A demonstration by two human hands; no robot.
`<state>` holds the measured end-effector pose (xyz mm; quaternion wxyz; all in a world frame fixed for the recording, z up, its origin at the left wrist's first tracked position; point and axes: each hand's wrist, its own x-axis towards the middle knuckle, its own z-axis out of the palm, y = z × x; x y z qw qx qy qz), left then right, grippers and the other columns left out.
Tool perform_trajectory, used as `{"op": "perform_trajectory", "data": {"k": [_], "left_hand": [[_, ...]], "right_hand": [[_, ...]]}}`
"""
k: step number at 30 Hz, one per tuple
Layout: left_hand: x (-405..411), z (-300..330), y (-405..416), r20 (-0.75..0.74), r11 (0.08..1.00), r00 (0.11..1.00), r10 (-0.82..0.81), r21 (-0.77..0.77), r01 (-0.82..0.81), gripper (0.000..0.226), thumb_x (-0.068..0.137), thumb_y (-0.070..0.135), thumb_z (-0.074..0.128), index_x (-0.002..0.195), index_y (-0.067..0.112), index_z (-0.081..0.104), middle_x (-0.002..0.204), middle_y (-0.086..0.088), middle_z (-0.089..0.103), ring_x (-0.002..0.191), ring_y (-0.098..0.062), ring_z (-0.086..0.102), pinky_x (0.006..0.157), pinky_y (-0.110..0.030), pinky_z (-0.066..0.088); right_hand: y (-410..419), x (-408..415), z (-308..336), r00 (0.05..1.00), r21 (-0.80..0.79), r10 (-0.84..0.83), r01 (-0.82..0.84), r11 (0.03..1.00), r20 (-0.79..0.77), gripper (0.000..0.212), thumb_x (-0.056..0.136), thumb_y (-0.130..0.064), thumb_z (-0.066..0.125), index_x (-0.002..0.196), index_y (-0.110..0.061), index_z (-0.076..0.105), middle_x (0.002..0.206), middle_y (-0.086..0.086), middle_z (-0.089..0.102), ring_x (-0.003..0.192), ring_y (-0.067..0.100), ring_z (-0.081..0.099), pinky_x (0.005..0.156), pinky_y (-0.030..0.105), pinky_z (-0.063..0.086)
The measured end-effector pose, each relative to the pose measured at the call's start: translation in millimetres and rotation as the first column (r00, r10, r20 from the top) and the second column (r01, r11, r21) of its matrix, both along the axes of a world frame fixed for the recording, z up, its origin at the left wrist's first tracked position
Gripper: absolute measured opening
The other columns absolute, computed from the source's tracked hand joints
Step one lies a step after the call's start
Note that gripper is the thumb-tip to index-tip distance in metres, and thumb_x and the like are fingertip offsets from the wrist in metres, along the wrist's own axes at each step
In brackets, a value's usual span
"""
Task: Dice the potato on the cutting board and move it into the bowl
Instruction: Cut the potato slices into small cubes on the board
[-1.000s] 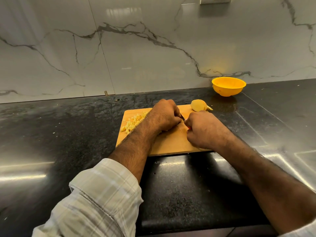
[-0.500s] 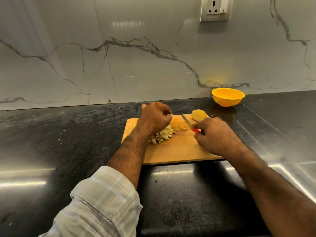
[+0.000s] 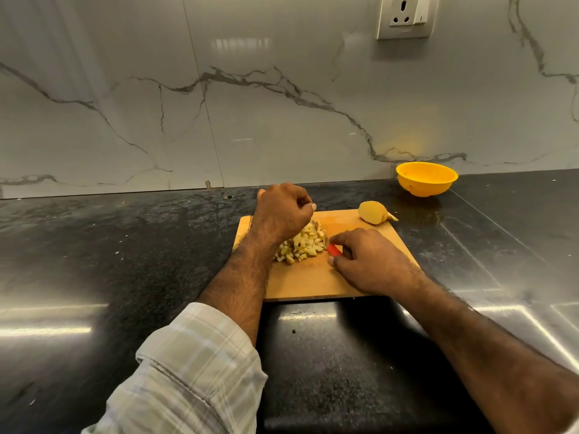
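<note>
The fingers (image 3: 340,238) of the right hand (image 3: 372,264) are curled round the red handle of a small knife (image 3: 334,250), gripping it low over a wooden cutting board (image 3: 313,283). The blade itself is hidden beside a heap of diced potato (image 3: 302,244), so its angle cannot be told. The left hand (image 3: 282,211) hovers just above the far side of that heap with its fingers clenched into a loose fist; whether it holds any pieces cannot be told. The dice lie in one pile near the middle of the board, between the two hands. An uncut potato half (image 3: 372,212) rests at the board's far right corner, apart from the pile. Beyond it, a yellow bowl (image 3: 426,180) stands on the dark polished desk (image 3: 94,261), close to the marble wall (image 3: 250,120). A wall socket (image 3: 405,15) is set high on the right. A plaid sleeve (image 3: 194,371) is rolled up on the left forearm.
</note>
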<state>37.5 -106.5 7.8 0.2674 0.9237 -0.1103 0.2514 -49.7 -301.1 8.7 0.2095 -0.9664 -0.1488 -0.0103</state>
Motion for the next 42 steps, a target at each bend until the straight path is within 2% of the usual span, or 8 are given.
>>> {"op": "perform_trajectory", "data": {"k": [5, 8, 12, 18, 25, 29, 39, 42], "left_hand": [[0, 4, 3, 0.096, 0.999, 0.995, 0.036, -0.042, -0.033, 0.025, 0.090, 0.045, 0.066, 0.085, 0.025, 0.080, 0.080, 0.014, 0.074, 0.078, -0.008, 0.067, 0.088, -0.051, 0.058], [-1, 7, 8, 0.204, 0.991, 0.974, 0.097, -0.110, -0.076, 0.027, 0.092, 0.045, 0.064, 0.085, 0.023, 0.079, 0.080, 0.012, 0.074, 0.075, -0.009, 0.067, 0.083, -0.047, 0.059], [-3, 11, 11, 0.252, 0.981, 0.958, 0.134, -0.170, -0.093, 0.025, 0.094, 0.044, 0.064, 0.086, 0.024, 0.077, 0.081, 0.011, 0.074, 0.076, -0.011, 0.067, 0.082, -0.048, 0.060], [-3, 6, 9, 0.226, 0.987, 0.966, 0.126, -0.124, -0.100, 0.028, 0.094, 0.046, 0.063, 0.087, 0.023, 0.078, 0.082, 0.011, 0.074, 0.077, -0.010, 0.067, 0.083, -0.048, 0.060], [-2, 5, 10, 0.211, 0.987, 0.970, 0.121, -0.130, -0.095, 0.025, 0.094, 0.045, 0.064, 0.087, 0.025, 0.077, 0.080, 0.014, 0.072, 0.077, -0.008, 0.067, 0.083, -0.048, 0.060], [-3, 5, 11, 0.205, 0.989, 0.975, 0.088, -0.134, -0.061, 0.027, 0.094, 0.048, 0.066, 0.090, 0.025, 0.078, 0.083, 0.014, 0.073, 0.079, -0.005, 0.067, 0.082, -0.047, 0.061], [-1, -6, 3, 0.051, 0.998, 0.997, 0.060, -0.024, -0.059, 0.068, 0.082, 0.086, 0.056, 0.114, 0.028, 0.072, 0.097, 0.014, 0.065, 0.092, -0.007, 0.062, 0.093, -0.055, 0.054], [1, -6, 4, 0.030, 0.998, 0.997, 0.067, -0.001, -0.067, 0.051, 0.084, 0.073, 0.063, 0.110, 0.030, 0.069, 0.097, 0.016, 0.063, 0.092, -0.008, 0.061, 0.093, -0.055, 0.054]], "right_hand": [[2, -10, 9, 0.988, -0.189, 0.015, 0.014, 0.982, 0.156, 0.046, 0.105, -0.041, 0.053, 0.149, -0.032, 0.053, 0.132, -0.004, 0.067, 0.118, 0.020, 0.060, 0.097, 0.040, 0.056], [1, -13, 15, 0.982, -0.255, 0.040, 0.010, 0.967, 0.187, 0.045, 0.105, -0.041, 0.052, 0.149, -0.034, 0.052, 0.134, -0.005, 0.065, 0.119, 0.020, 0.060, 0.094, 0.040, 0.057], [-16, -15, 25, 0.973, -0.228, -0.055, 0.108, 0.968, 0.226, 0.040, 0.103, -0.037, 0.058, 0.144, -0.036, 0.058, 0.132, -0.006, 0.066, 0.115, 0.020, 0.061, 0.092, 0.043, 0.058], [-29, -7, 23, 0.977, -0.324, -0.194, 0.214, 0.922, 0.092, 0.040, 0.099, -0.041, 0.064, 0.138, -0.034, 0.063, 0.129, 0.001, 0.062, 0.111, 0.021, 0.062, 0.089, 0.040, 0.059], [-12, -7, 8, 0.999, -0.244, -0.010, 0.021, 0.969, 0.045, 0.046, 0.100, -0.043, 0.058, 0.145, -0.035, 0.056, 0.129, -0.004, 0.066, 0.113, 0.019, 0.061, 0.095, 0.041, 0.058], [-15, -5, 11, 0.991, -0.206, -0.028, 0.055, 0.977, 0.131, 0.043, 0.102, -0.043, 0.058, 0.145, -0.035, 0.056, 0.127, -0.005, 0.067, 0.116, 0.018, 0.059, 0.096, 0.040, 0.057], [-17, -7, 15, 0.976, -0.127, -0.027, 0.055, 0.990, 0.214, 0.043, 0.103, -0.042, 0.059, 0.145, -0.033, 0.057, 0.126, -0.005, 0.068, 0.110, 0.016, 0.062, 0.094, 0.039, 0.058], [-17, -7, 14, 0.972, -0.097, -0.018, 0.042, 0.994, 0.235, 0.044, 0.103, -0.042, 0.059, 0.146, -0.033, 0.057, 0.127, -0.006, 0.069, 0.110, 0.014, 0.062, 0.093, 0.037, 0.059]]}}
